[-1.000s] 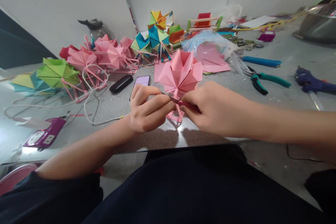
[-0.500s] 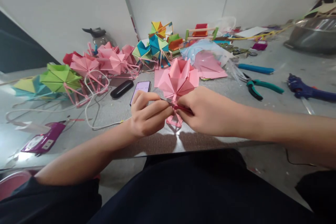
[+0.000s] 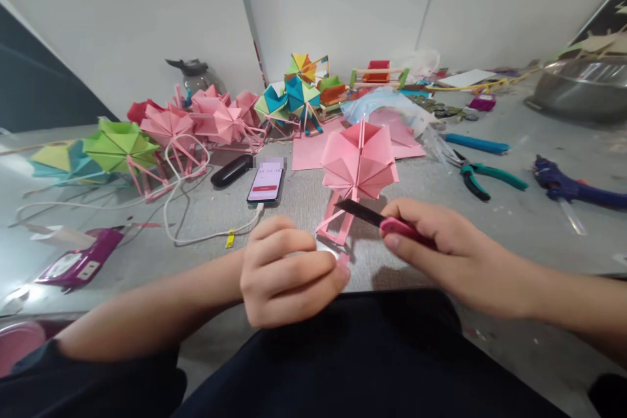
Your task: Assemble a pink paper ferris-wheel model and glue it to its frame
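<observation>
A pink folded-paper wheel model (image 3: pixel 358 163) stands on its paper-strip legs near the table's front edge. My right hand (image 3: pixel 450 255) grips a utility knife (image 3: pixel 404 228) by its pink handle, the dark blade pointing left across the model's legs; whether it touches them I cannot tell. In front of the model, my left hand (image 3: pixel 291 274) is closed, pinching a small scrap of pink paper (image 3: pixel 343 260) between thumb and fingertip. Flat pink paper sheets (image 3: pixel 313 147) lie just behind the model.
A phone (image 3: pixel 266 183) on a white cable and a black case (image 3: pixel 231 171) lie left of the model. Finished paper wheels (image 3: pixel 120 147) line the back left. Pliers (image 3: pixel 484 173), a blue glue gun (image 3: pixel 573 186) and a metal pot (image 3: pixel 582 88) are at right.
Both hands have come away from the model's legs toward me and moved apart. The knife blade is now exposed at right, and a pink scrap shows in my left fingers.
</observation>
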Demonstrator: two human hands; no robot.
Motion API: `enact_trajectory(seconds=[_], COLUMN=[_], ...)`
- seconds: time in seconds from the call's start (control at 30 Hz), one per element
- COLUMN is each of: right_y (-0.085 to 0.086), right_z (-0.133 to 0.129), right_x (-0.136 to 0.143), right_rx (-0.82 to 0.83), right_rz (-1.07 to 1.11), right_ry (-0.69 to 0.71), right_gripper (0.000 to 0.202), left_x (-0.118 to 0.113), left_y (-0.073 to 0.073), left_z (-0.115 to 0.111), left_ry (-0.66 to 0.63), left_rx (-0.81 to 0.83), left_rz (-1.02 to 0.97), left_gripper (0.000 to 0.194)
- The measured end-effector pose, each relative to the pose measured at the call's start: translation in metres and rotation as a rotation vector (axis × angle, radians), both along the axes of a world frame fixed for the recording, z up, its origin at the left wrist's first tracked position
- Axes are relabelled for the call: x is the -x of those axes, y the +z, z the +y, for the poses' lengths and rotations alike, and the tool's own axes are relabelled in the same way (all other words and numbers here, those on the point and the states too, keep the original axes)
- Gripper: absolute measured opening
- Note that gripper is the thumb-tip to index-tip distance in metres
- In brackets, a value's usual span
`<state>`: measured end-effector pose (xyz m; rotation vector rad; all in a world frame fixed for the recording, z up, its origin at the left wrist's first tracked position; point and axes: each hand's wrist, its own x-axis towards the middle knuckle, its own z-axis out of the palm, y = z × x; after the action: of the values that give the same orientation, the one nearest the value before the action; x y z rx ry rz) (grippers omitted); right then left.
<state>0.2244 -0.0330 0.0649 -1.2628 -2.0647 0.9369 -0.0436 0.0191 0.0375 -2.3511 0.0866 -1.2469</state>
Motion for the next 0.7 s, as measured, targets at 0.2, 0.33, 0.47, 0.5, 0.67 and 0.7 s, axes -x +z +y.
enact_trajectory(seconds=[0.2,0.33,0.47,0.5,0.67,0.7], right_y=[-0.036,-0.042,-0.04,-0.04,-0.042,-0.044], right_z=[-0.02,-0.016,0.019,0.034,0.126,0.141], right_x=[0.018,0.011,-0.029,-0.041,-0.089,-0.092], right_rx=[0.254,0.212,-0.016,-0.101,-0.398,-0.421], right_rz=[0.398,0.383,0.243,0.2,0.041,0.024], right_ry=[0.126,0.048,-0.272,-0.383,-0.673,-0.697], right_gripper=[0.032,0.033,0.031,0.029,0.015,0.01], left_x=[-0.029,-0.031,-0.029,-0.029,-0.026,-0.025], left_y=[-0.031,-0.036,-0.03,-0.028,-0.021,-0.019], left_z=[-0.006,0.003,0.017,0.02,0.027,0.026], left_ry=[-0.16,-0.171,0.15,0.232,0.369,0.382], left_rx=[0.165,0.129,0.286,0.347,0.563,0.596], left_rz=[-0.079,-0.115,-0.263,-0.271,-0.156,-0.135], left_gripper=[0.028,0.016,0.022,0.025,0.02,0.016])
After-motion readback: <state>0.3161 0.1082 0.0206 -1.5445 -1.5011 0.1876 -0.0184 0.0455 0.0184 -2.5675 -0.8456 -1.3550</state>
